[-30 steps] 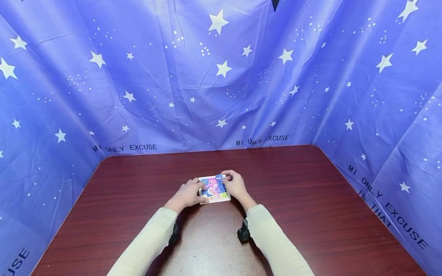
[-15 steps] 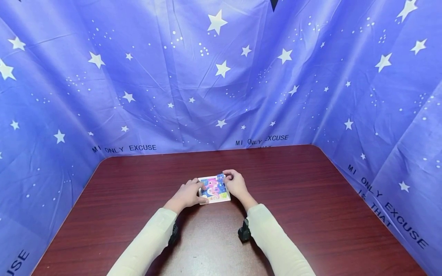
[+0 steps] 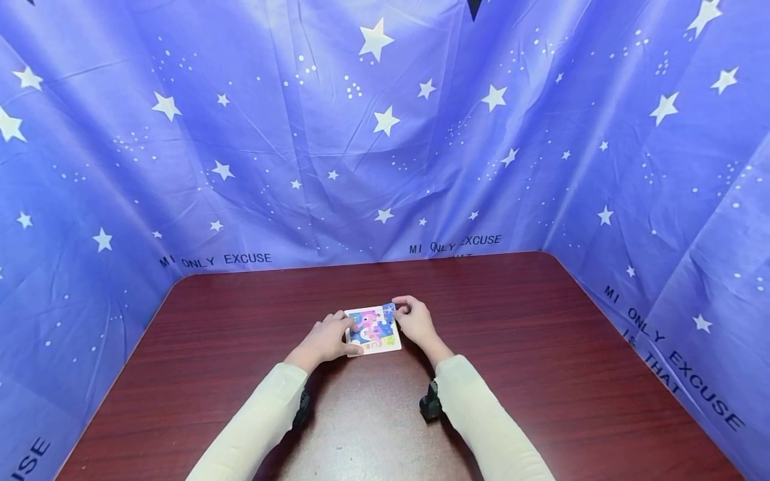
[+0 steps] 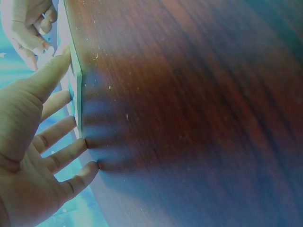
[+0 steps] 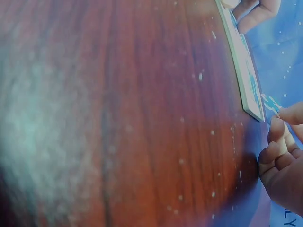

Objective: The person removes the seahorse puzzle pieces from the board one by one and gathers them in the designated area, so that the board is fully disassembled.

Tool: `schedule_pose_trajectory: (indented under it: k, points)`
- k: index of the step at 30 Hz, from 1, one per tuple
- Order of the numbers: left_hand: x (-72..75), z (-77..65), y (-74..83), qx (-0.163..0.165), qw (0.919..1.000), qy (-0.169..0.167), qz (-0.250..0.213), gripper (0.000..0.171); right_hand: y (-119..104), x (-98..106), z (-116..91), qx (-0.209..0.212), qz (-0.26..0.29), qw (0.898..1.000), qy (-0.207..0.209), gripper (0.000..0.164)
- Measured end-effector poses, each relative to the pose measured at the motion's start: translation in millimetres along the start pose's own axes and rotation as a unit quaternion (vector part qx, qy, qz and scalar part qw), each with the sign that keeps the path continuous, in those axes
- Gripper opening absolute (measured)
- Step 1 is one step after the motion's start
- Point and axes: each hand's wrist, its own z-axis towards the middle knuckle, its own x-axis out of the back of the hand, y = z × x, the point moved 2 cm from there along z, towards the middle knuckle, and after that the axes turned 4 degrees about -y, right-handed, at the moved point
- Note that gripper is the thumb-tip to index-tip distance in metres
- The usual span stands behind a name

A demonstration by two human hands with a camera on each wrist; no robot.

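Spread-fingered, the left hand [image 3: 327,337] rests on the left side of the puzzle board [image 3: 385,349], hiding part of its picture. Between thumb and finger, the right hand [image 3: 415,323] pinches a blue piece [image 3: 388,309] at the board's far right corner. The board lies about midway between the left and right edges of the table [image 3: 511,334]. Beyond the far edge hangs a starry curtain [image 3: 343,147]; a black device [image 3: 430,403] sits under the right sleeve [image 3: 490,421].

To me it looked like a makeshift recording booth: blue star-printed cloth [image 3: 337,133] hung round three sides of a reddish-brown table [image 3: 511,321], and small black wrist cameras [image 3: 430,402] showed over its top.
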Motion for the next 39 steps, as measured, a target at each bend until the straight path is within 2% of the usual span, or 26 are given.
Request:
schedule_pose_trajectory:
  k: [12, 19, 22, 23, 26, 31, 39]
  points:
    - [-0.3, 0.0, 0.0, 0.000, 1.0000, -0.002, 0.000, 0.042, 6.7, 9.3, 3.1, 0.000, -0.010, 1.000, 0.009, 0.025]
    - [-1.3, 0.8, -0.6, 0.003, 1.0000, 0.002, 0.002, 0.041, 14.2, 15.8, 2.6, 0.050, 0.001, 0.999, 0.021, 0.024]
    - [-2.3, 1.1, -1.3, 0.003, 1.0000, 0.003, 0.003, 0.041, 13.6, 18.7, 2.6, 0.040, -0.009, 0.999, 0.024, 0.024]
    - [-2.4, 1.2, -1.4, 0.004, 1.0000, 0.004, 0.003, 0.041, 11.8, 19.8, 2.3, 0.020, -0.014, 0.999, 0.022, 0.025]
    - [-2.1, 0.9, -1.0, 0.003, 1.0000, 0.004, 0.001, 0.041, 11.1, 21.9, 2.4, 0.000, -0.031, 0.999, 0.025, 0.025]
    - [-1.0, 0.0, 0.1, 0.001, 1.0000, 0.004, 0.002, 0.042, 12.4, 25.5, 2.4, -0.006, -0.053, 0.998, 0.025, 0.025]
    - [-1.5, 0.5, 0.3, 0.008, 1.0000, 0.002, 0.002, 0.040, 16.3, 32.5, 4.3, -0.020, -0.036, 0.999, 0.021, 0.025]
